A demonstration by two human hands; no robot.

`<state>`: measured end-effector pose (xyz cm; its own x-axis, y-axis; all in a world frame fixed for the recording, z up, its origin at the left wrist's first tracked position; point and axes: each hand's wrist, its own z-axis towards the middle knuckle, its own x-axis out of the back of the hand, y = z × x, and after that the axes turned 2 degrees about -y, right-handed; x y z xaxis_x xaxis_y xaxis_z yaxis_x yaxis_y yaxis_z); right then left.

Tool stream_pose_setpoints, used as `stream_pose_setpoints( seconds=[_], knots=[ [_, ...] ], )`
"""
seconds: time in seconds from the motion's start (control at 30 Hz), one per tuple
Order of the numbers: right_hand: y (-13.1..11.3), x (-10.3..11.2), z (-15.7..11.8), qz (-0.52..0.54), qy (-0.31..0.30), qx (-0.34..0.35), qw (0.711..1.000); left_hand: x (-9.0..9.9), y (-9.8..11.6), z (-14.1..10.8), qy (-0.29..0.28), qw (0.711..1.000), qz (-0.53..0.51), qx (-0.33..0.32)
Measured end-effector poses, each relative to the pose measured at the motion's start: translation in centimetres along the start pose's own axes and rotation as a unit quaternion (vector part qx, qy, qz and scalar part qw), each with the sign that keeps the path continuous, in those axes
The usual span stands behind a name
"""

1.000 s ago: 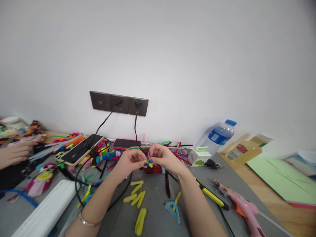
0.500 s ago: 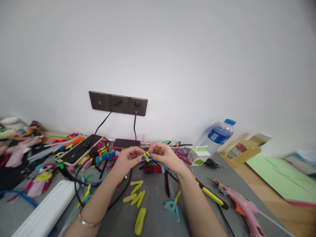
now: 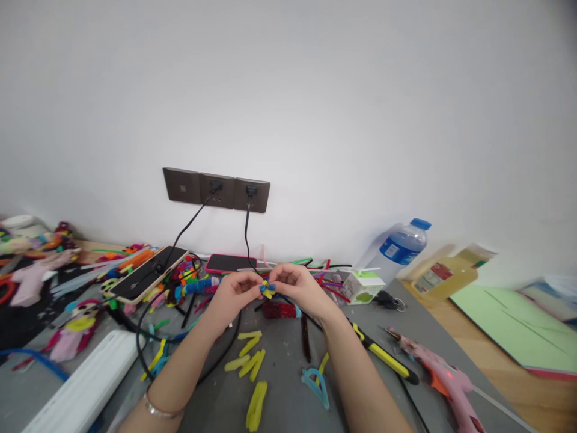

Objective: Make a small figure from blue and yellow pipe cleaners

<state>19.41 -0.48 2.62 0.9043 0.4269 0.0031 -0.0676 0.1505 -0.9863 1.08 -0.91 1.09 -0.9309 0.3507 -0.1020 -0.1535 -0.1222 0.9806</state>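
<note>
Both hands meet over the middle of the table, pinching a small yellow and blue pipe-cleaner piece [image 3: 267, 291] between them. My left hand [image 3: 237, 294] grips its left side between thumb and fingertips. On its right side, the thumb and fingers of my right hand [image 3: 295, 287] are closed. Below the hands, several bent yellow pipe cleaners [image 3: 249, 361] lie on the grey tabletop, with a thicker folded yellow one [image 3: 256, 406] nearest me. A dark red bundle [image 3: 278, 310] lies just under my right hand. To its right is a light blue looped pipe cleaner [image 3: 316, 385].
A pink glue gun [image 3: 444, 379] and a yellow-black utility knife [image 3: 386, 358] lie right. A water bottle [image 3: 403, 243] and a small white-green box [image 3: 363, 287] stand near the wall. Left are a white power strip [image 3: 85, 388], a phone [image 3: 148, 273], black cables and colourful craft pieces.
The small yellow and blue piece has turned slightly between my fingertips. Both hands have dipped a little and stay closed on it.
</note>
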Motion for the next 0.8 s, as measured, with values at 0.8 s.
stream_pose_setpoints(
  seconds=[0.8],
  knots=[
    [0.38,0.0,0.17,-0.042,0.007,0.011,0.999,-0.33,-0.11,-0.43,-0.018,0.985,-0.127,0.111]
  ],
)
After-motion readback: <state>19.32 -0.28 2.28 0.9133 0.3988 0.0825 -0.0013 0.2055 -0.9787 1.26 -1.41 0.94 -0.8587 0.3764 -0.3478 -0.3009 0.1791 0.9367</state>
